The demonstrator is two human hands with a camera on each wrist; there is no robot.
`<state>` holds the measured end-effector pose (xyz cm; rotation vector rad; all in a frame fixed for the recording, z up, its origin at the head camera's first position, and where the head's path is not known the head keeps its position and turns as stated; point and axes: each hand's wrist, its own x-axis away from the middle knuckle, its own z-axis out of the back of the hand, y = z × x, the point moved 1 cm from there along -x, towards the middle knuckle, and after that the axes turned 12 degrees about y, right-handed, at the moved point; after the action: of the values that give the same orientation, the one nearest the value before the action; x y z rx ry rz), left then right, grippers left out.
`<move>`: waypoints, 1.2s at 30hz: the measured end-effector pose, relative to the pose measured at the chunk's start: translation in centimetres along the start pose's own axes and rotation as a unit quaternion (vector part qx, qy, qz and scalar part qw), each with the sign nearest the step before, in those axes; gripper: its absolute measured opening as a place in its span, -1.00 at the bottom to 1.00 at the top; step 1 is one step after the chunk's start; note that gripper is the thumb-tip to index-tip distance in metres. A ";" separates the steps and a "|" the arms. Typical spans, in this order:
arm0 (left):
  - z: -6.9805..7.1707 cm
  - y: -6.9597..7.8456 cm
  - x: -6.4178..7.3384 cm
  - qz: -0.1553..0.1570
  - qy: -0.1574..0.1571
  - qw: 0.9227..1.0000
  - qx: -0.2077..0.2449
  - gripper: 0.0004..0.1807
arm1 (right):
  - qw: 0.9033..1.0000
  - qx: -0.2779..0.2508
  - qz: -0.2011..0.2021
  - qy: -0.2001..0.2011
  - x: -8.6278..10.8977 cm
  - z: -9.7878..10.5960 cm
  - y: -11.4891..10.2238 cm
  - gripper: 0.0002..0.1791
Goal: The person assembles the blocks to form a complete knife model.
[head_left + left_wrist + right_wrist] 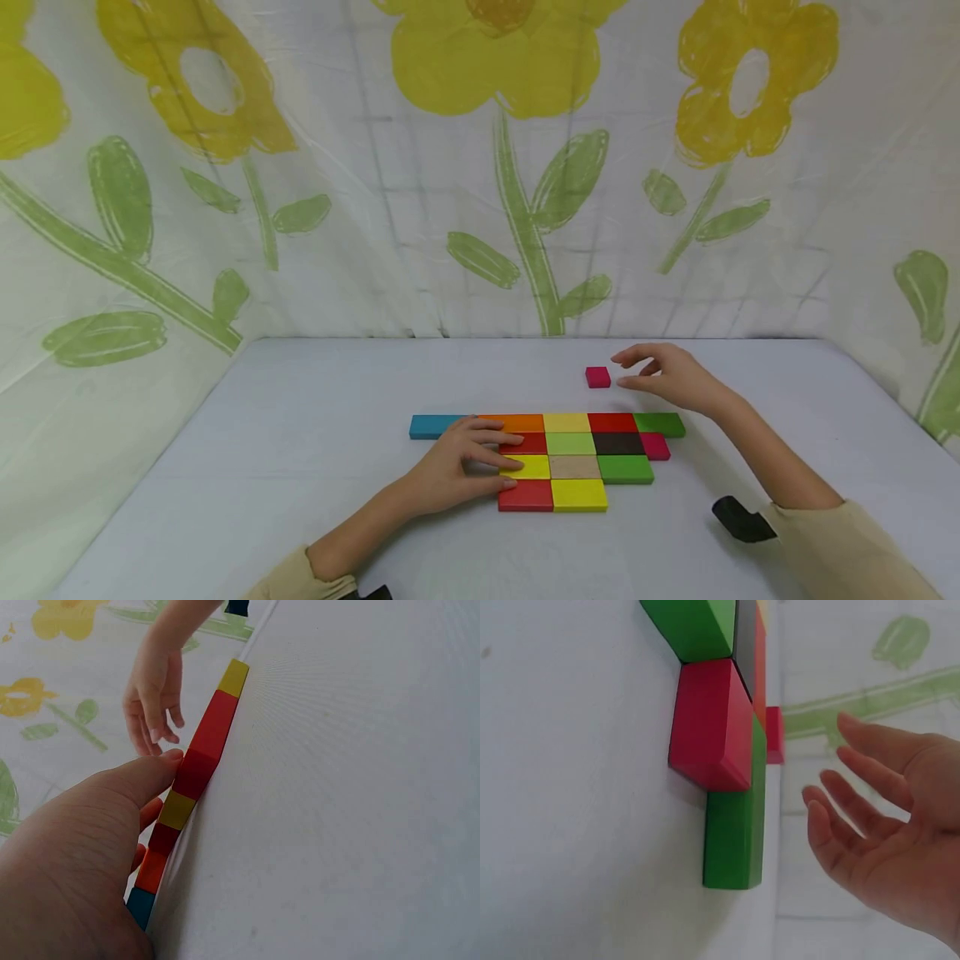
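Coloured blocks lie flat on the white table in several joined rows, the back row longest. Fingers of my left hand [461,467] rest across the left part of the rows, over a red block [525,497], a yellow block [540,468] and the end of an orange block [513,422]. In the left wrist view the thumb touches the blocks' edge. A small pink block [597,377] sits alone behind the back row. Just right of it hovers my right hand [671,379], fingers apart and loosely bent, holding nothing. Another pink block [709,724] adjoins a green block [731,840].
The table [300,392] ends at the back against a pale curtain [337,250] painted with yellow flowers. A blue block [431,427] forms the left end of the back row. Beside the right sleeve [840,550] a black wrist device [742,521] sticks out.
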<state>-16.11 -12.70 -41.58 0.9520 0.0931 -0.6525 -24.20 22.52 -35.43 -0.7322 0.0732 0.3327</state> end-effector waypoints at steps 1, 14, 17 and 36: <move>0.0 0.0 0.0 0.000 0.001 1.000 0.000 -0.69 | 1.000 -0.001 -0.002 -0.001 -0.3 -0.2 -0.1 -0.54; 0.0 0.1 0.0 -0.005 0.002 1.000 0.001 -0.70 | 0.999 -0.016 -0.040 -0.031 -2.6 -1.8 0.0 -0.52; 0.0 0.0 0.0 -0.005 0.002 1.000 0.000 -0.70 | 0.999 -0.012 -0.039 -0.033 -3.0 -2.1 0.2 -0.54; 0.1 0.1 0.0 -0.003 -0.003 1.000 -0.012 -0.70 | 0.998 -0.021 -0.037 -0.047 -3.6 -2.7 0.7 -0.64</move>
<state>-16.10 -12.78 -41.45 0.9276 0.0990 -0.6584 -27.68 20.19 -37.27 -0.7579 -0.0490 0.2990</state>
